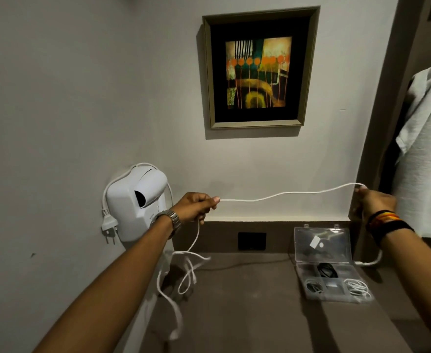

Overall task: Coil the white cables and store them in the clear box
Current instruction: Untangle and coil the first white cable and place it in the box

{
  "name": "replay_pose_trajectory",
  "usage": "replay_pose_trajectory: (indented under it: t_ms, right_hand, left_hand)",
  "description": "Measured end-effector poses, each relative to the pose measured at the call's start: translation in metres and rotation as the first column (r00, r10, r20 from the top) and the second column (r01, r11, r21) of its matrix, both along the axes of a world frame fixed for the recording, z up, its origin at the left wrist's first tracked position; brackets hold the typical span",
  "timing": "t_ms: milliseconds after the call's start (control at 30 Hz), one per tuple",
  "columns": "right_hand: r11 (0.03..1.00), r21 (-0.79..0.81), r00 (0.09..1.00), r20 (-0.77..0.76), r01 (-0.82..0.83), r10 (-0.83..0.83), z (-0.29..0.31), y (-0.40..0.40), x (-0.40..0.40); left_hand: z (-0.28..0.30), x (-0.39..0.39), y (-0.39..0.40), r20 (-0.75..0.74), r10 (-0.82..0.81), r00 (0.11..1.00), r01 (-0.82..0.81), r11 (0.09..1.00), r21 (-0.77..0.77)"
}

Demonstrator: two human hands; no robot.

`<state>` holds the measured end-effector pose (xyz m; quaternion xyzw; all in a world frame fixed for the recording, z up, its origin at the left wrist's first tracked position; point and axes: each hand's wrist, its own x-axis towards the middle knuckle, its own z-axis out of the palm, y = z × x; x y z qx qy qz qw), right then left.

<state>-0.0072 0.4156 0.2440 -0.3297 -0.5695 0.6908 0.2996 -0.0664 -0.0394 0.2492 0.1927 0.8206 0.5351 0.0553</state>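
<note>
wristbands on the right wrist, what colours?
Black bands with orange and yellow stripes on the wristbands, just below the right hand; head view.

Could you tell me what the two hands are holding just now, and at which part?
Both hold one white cable: the left hand and right hand each pinch it mid-length, a span stretched between them, both ends hanging loose.

Both arms reach forward, spread well apart; left hand [196, 206] at 9 o'clock and right hand [373, 201] at 3 o'clock, each fisted, pinching the white cable [285, 196]
</note>
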Motion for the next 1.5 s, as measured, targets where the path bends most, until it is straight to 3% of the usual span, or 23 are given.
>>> replay_pose_trajectory:
  t_ms: [67,167,233,300,400,533,733,867,933,1000,1100,1133,1167,1200,1267,1300,1400,1500]
  right_hand:
    - [0.979,0.183,0.985,0.161,-0.086,0.057,-0.014,-0.009,0.005]
    - [0.809,0.446,0.896,0.393,-0.383,0.207,-0.022,-0.048,0.009]
    - [0.673,0.559,0.875,0.313,-0.484,0.37,-0.014,-0.091,0.014]
    - [0.565,0.59,0.783,0.198,-0.576,0.59,0.001,-0.134,0.017]
    - [0.493,0.552,0.647,0.115,-0.673,0.754,0.018,-0.175,0.018]
    - [0.583,0.448,0.643,-0.023,-0.678,0.765,0.028,-0.182,0.014]
    - [0.823,0.335,0.855,-0.086,-0.459,0.512,0.029,-0.127,0.001]
    - [0.828,0.417,0.914,0.02,-0.375,0.405,0.016,-0.109,-0.003]
    - [0.804,0.475,0.924,0.056,-0.358,0.378,0.006,-0.116,0.0]
    - [0.715,0.56,0.895,0.12,-0.418,0.429,-0.007,-0.131,0.007]
    - [0.41,0.668,0.73,0.304,-0.622,0.612,-0.023,-0.169,0.031]
    - [0.293,0.691,0.668,0.362,-0.66,0.65,-0.024,-0.183,0.041]
    - [0.199,0.718,0.628,0.397,-0.667,0.67,-0.023,-0.195,0.049]
    - [0.135,0.751,0.612,0.405,-0.646,0.679,-0.019,-0.203,0.056]
    - [0.084,0.829,0.645,0.362,-0.552,0.673,-0.003,-0.205,0.065]
    - [0.078,0.862,0.674,0.332,-0.501,0.66,0.007,-0.201,0.067]
    - [0.06,0.926,0.737,0.257,-0.374,0.625,0.036,-0.182,0.065]
    - [0.084,0.958,0.795,0.178,-0.275,0.58,0.049,-0.169,0.054]
  left_hand:
    - [0.009,0.002,0.01,-0.012,-0.006,1.0,0.006,0.997,0.072]
    - [0.025,0.007,0.037,-0.055,-0.033,0.998,0.038,0.995,0.094]
    - [0.034,0.009,0.057,-0.085,-0.04,0.996,0.046,0.996,0.077]
    - [0.038,0.012,0.074,-0.115,-0.033,0.993,0.04,0.998,0.058]
    - [0.04,0.015,0.09,-0.152,-0.017,0.988,0.024,0.999,0.042]
    - [0.039,0.02,0.085,-0.153,-0.003,0.988,0.01,0.999,0.048]
    - [0.024,0.023,0.039,-0.022,-0.021,1.0,0.021,1.0,0.017]
    - [0.025,0.027,0.032,0.148,-0.114,0.982,0.094,0.986,0.135]
    - [0.03,0.032,0.038,0.266,-0.233,0.935,0.126,0.922,0.366]
    - [0.041,0.035,0.046,0.29,-0.376,0.88,0.096,0.74,0.666]
    - [0.055,0.037,0.062,0.206,-0.378,0.902,-0.031,0.421,0.906]
    - [0.057,0.037,0.069,0.18,-0.326,0.928,-0.047,0.375,0.926]
    - [0.057,0.037,0.075,0.153,-0.239,0.959,-0.045,0.404,0.914]
    - [0.055,0.038,0.08,0.122,-0.113,0.986,-0.046,0.515,0.856]
    - [0.044,0.037,0.081,-0.05,0.136,0.989,-0.083,0.812,0.578]
    - [0.037,0.038,0.078,-0.165,0.186,0.969,-0.102,0.902,0.42]
    - [0.016,0.041,0.071,-0.321,0.116,0.94,-0.083,0.99,0.116]
    - [0.011,0.05,0.073,-0.221,-0.07,0.973,0.073,0.997,0.005]
